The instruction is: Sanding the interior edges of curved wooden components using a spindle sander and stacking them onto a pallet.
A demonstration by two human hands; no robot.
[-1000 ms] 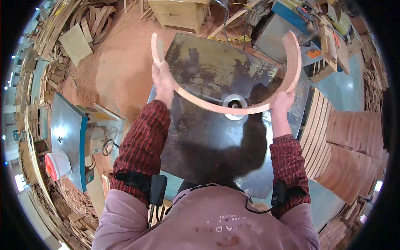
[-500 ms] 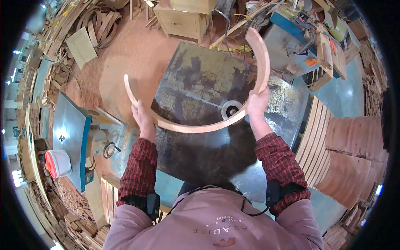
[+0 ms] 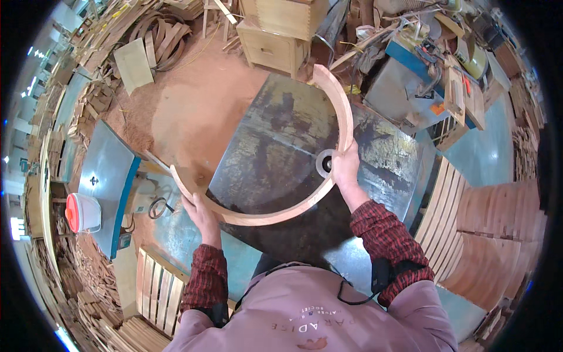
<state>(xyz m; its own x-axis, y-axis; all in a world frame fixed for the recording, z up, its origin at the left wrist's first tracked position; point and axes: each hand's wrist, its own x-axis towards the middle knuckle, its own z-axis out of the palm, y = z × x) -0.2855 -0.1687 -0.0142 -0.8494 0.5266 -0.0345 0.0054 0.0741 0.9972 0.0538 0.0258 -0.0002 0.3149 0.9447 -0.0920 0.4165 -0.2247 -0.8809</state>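
A pale curved wooden piece [image 3: 275, 217], bent like a large C, lies in both my hands above a dark metal machine table [image 3: 264, 146]. Its left end is gripped by my left hand [image 3: 202, 217], fingers wrapped round it, beyond the table's left edge. My right hand [image 3: 346, 167] closes on the right part of the arc. Just left of that hand, a round spindle [image 3: 326, 165] with a pale ring sits in the tabletop, inside the curve. The arc's far right end points away from me. Whether the wood touches the spindle or the table, I cannot tell.
At left stands a blue-edged machine table [image 3: 108, 182] with a red-lidded white tub [image 3: 82, 212]. Slatted wooden stacks [image 3: 443, 202] and curved panels [image 3: 498, 205] stand at right. A wooden cabinet [image 3: 272, 47] is beyond the table; sawdust [image 3: 193, 117] covers the floor.
The curved wooden piece has come nearer to me and shifted left, turning slightly. My left hand has come closer; my right hand has moved left beside the spindle. Both keep their hold.
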